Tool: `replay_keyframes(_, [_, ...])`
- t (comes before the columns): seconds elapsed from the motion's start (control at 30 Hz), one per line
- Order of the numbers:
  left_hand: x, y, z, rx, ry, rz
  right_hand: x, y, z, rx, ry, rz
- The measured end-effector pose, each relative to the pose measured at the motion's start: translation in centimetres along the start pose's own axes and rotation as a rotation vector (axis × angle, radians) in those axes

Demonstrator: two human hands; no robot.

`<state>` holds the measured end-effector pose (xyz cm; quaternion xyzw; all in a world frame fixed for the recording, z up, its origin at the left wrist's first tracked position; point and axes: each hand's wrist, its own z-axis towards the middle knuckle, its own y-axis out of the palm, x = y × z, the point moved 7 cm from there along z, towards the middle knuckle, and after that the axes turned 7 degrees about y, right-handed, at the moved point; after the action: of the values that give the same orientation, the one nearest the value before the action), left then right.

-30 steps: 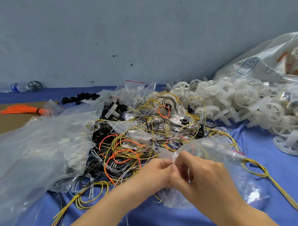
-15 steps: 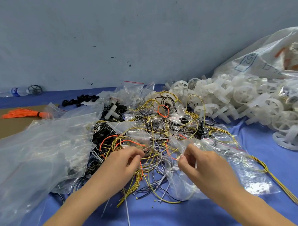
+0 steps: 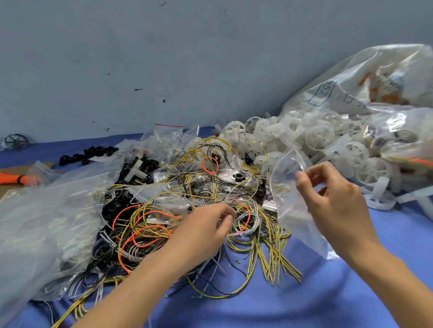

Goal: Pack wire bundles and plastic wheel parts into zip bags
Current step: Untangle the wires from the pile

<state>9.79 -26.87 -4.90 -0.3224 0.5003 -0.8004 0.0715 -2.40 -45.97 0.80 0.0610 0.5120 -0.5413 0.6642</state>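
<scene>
Right hand lifts an empty zip bag while the left picks at the wire heap.

The right hand's (image 3: 334, 204) fingers (image 3: 307, 187) pinch the top edge of a clear, empty plastic zip bag (image 3: 289, 210), held raised just above the blue cloth-covered counter (image 3: 362, 293), right of its middle; the left hand's (image 3: 203, 233) fingers (image 3: 228, 216) are curled with their tips down in the tangled heap of yellow, orange, black and grey wire bundles (image 3: 187, 214) spread across the counter's middle, though whether they grip a wire cannot be told. White plastic wheel parts (image 3: 320, 140) are piled toward the far right edge, beside a large printed clear sack (image 3: 369, 85) in the far right corner. Crumpled clear plastic bags (image 3: 40, 219) cover the left side, and small black plastic rings (image 3: 87, 153) lie near the far left edge.
</scene>
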Motion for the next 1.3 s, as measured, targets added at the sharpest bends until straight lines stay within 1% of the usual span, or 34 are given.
replay_keyframes(0.1, [1.5, 2.2, 2.0, -0.108, 0.010, 0.133, 0.6, -0.4, 0.9, -0.052, 0.017, -0.006])
replay_keyframes(0.2, [1.8, 4.0, 2.4, -0.203, 0.001, 0.291, 1.3, 0.1, 1.1, -0.124, 0.017, -0.071])
replay_keyframes(0.3, [1.7, 4.5, 2.0, -0.192, 0.034, 0.396, 1.9, 1.1, 1.0, -0.209, 0.036, -0.149])
replay_keyframes(0.43, [2.2, 4.7, 1.5, -0.101, 0.114, 0.510, 2.4, 2.1, 0.8, -0.282, 0.085, -0.159])
replay_keyframes(0.47, [2.2, 4.7, 1.4, -0.070, 0.114, 0.490, 2.2, 2.2, 0.7, -0.289, 0.087, -0.160])
replay_keyframes(0.53, [1.9, 4.0, 1.5, 0.001, 0.061, 0.345, 1.9, 2.5, 0.4, -0.282, 0.082, -0.158])
replay_keyframes(0.7, [0.1, -0.6, 1.0, 0.211, -0.144, -0.241, 0.8, 3.3, -0.1, -0.240, 0.051, -0.178])
replay_keyframes(0.77, [-0.1, -2.8, 0.1, 0.283, -0.152, -0.367, 0.4, 3.8, -0.5, -0.241, 0.035, -0.183])
replay_keyframes(0.87, [-0.4, -5.1, -1.4, 0.321, -0.148, -0.526, -0.2, 4.9, -1.2, -0.260, 0.002, -0.203])
replay_keyframes(1.0, [-1.5, -7.5, -3.8, 0.396, -0.135, -0.594, -1.3, 5.8, -1.7, -0.251, -0.055, -0.228])
replay_keyframes(1.07, [-2.6, -7.9, -4.9, 0.425, -0.178, -0.652, -1.4, 6.2, -1.8, -0.256, -0.060, -0.237])
replay_keyframes(1.1, [-3.2, -7.8, -5.3, 0.416, -0.215, -0.672, -1.3, 6.6, -2.0, -0.287, -0.051, -0.257])
replay_keyframes(1.13, [-3.8, -7.5, -5.7, 0.396, -0.248, -0.677, -1.1, 7.1, -2.4, -0.331, -0.040, -0.305])
replay_keyframes(1.2, [-4.4, -7.0, -6.1, 0.347, -0.272, -0.665, -0.3, 8.0, -3.1, -0.401, -0.034, -0.482])
replay_keyframes(1.23, [-4.5, -6.8, -6.1, 0.326, -0.270, -0.660, 0.1, 8.2, -3.4, -0.418, -0.039, -0.566])
replay_keyframes(1.3, [-4.5, -6.4, -6.1, 0.294, -0.265, -0.660, 0.6, 8.0, -3.4, -0.408, -0.040, -0.633])
